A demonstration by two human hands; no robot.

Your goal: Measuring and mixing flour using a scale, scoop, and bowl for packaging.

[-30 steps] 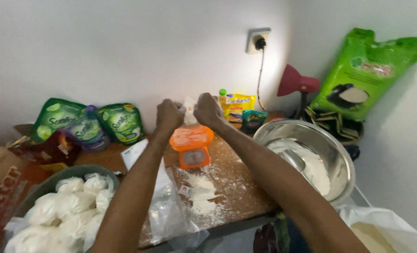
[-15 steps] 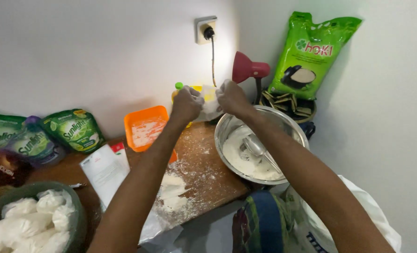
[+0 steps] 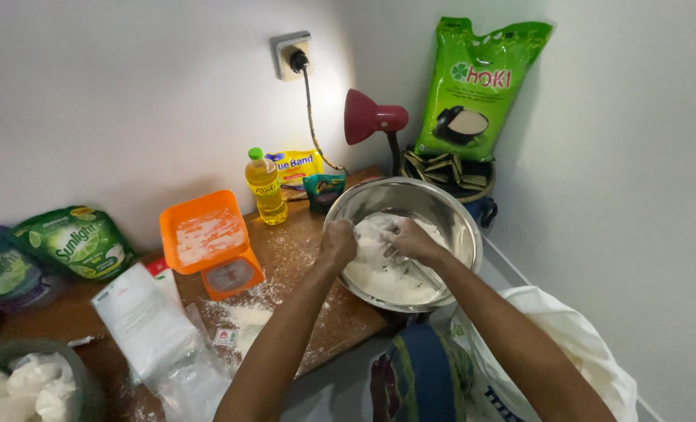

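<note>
Inside the steel bowl, just under both hands: a mass of white dough or flour, pale, soft-looking and uneven, heaped across the bowl's bottom and smeared up the shiny wall. Left hand curled into a loose fist at the bowl's near-left rim, fingers closed on a pinch of the white mass, knuckles dusted. Right hand just beside it, fingers bent down and pressing into the same mass; exact grip hidden by the fingers themselves. Something thin and metallic, hard to make out, half buried below the right hand.

Left of the left hand, on the flour-dusted wooden surface: an orange kitchen scale with a floured tray. Beyond the hands, near the wall: a yellow oil bottle with green cap, a small dark green packet, a red lamp. Far right of the hands, leaning in the corner: a big green bag. Nearer than the left forearm: a white paper packet and clear plastic. Below the right forearm: a white sack.
</note>
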